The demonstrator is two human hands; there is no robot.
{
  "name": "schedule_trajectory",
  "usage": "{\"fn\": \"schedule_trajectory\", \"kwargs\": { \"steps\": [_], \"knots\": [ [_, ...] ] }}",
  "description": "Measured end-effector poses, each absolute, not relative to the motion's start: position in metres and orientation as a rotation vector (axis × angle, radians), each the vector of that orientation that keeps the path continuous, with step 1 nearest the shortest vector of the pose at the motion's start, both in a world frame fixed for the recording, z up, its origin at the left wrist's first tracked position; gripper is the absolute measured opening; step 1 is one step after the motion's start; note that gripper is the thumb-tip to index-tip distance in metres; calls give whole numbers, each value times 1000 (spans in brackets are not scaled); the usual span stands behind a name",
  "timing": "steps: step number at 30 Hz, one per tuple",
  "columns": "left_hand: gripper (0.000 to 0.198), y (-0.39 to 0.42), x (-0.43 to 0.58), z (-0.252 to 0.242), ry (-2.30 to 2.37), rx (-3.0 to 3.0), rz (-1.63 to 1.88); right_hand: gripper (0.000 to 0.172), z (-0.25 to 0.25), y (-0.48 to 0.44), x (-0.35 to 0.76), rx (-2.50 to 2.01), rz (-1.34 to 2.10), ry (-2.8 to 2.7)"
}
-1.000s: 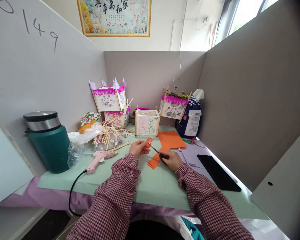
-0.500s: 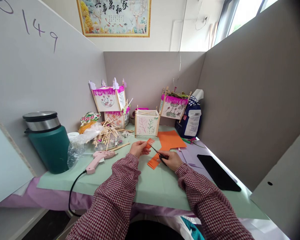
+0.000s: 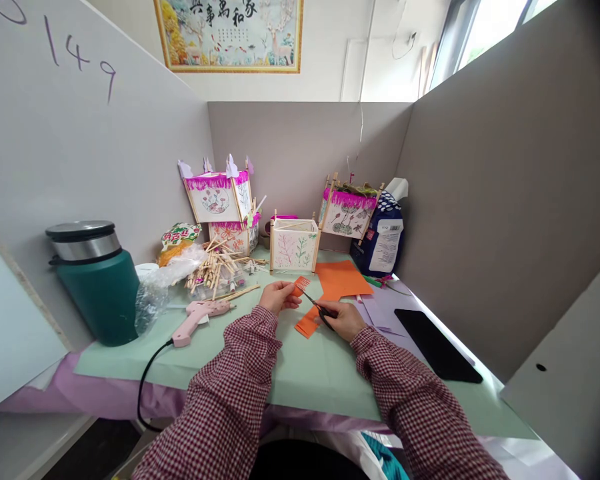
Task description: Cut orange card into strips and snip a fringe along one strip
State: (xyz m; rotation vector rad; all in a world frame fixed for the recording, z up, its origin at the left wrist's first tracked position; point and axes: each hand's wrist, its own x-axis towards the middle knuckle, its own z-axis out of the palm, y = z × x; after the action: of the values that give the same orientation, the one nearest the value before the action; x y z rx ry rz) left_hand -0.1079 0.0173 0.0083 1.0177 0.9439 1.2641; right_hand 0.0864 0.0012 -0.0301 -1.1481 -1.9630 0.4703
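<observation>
Between the fingers of my left hand (image 3: pixel 279 297) is a small orange paper piece (image 3: pixel 300 287) with a fringed upper edge. My right hand (image 3: pixel 345 320) is closed on black-handled scissors (image 3: pixel 325 313), whose blades point up and left and reach the fringed piece. Under the scissors an orange strip (image 3: pixel 307 324) lies on the green table cover (image 3: pixel 325 380). A larger orange sheet (image 3: pixel 341 279) lies behind my right hand. Beyond both hands stands a white paper lantern (image 3: pixel 294 247) with wooden sticks and drawn plants.
On the left are a green flask (image 3: pixel 98 293), a pink glue gun (image 3: pixel 200 319) with its black cable, and a pile of wooden sticks (image 3: pixel 214 270). Finished lanterns (image 3: pixel 214 200) stand behind. To the right lie lilac paper (image 3: pixel 383 319) and a black phone (image 3: pixel 436 345).
</observation>
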Motion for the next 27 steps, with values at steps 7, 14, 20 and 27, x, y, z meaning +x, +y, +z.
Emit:
{"fn": "schedule_trajectory", "kwargs": {
  "steps": [7,14,20,27],
  "knots": [
    [15,17,-108,8,947,1016,1261,38,-30,1,86,-1161,465,-1964],
    [12,17,-107,9,947,1016,1264,41,-34,4,87,-1139,488,-1963],
    [10,17,-107,9,952,1020,1264,41,-34,4,87,-1161,485,-1959],
    [12,17,-107,9,962,1018,1268,37,-30,1,86,-1174,442,-1964]
  ]
}}
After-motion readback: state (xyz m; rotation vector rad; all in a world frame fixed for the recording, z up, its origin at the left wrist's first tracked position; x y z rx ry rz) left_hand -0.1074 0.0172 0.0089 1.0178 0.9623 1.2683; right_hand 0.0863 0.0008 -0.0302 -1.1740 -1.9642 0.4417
